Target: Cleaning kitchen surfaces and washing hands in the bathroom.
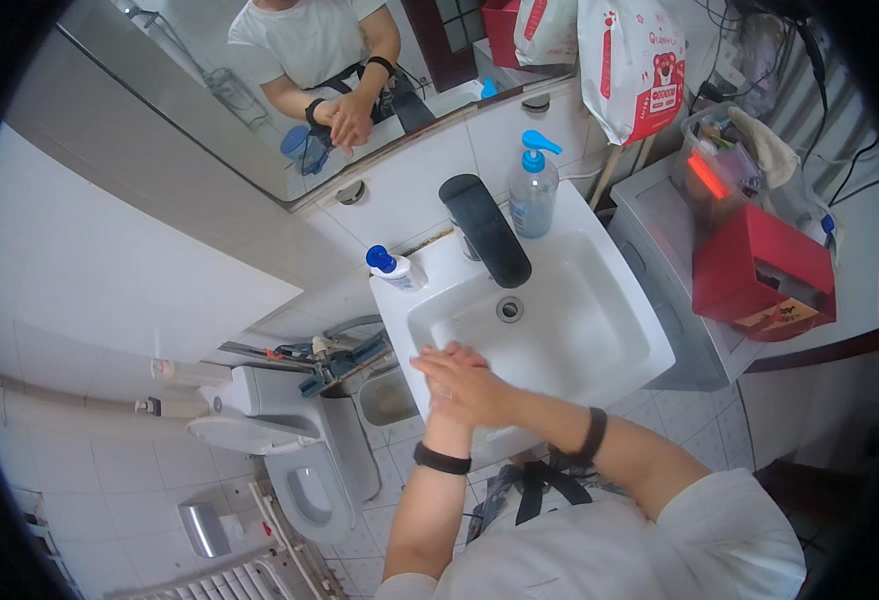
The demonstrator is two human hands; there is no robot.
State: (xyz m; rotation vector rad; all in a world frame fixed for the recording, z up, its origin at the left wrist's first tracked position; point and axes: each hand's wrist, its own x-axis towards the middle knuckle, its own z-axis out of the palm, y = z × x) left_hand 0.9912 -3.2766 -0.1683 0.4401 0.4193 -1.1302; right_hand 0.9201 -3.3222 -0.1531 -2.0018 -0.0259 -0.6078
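Note:
My right hand (478, 391) lies across my left hand (441, 396), palm against it, over the near left rim of the white washbasin (559, 352). Most of the left hand is hidden under the right, so how its fingers are set cannot be made out. No object shows in either hand. Each forearm wears a black band. Beyond the hands are the basin's metal drain (510, 309) and a black-topped faucet (486, 231), with no water seen running. A clear pump bottle (533, 201) with a blue head stands behind the faucet's right; a white bottle (400, 271) with a blue cap is at the left corner.
A mirror (417, 97) hangs above the basin, reflecting my joined hands. Left stands a toilet (312, 487) with its lid raised. To the right, a grey cabinet (657, 217) bears a red box (762, 270) and a plastic bin (709, 172). A printed bag (627, 67) hangs nearby.

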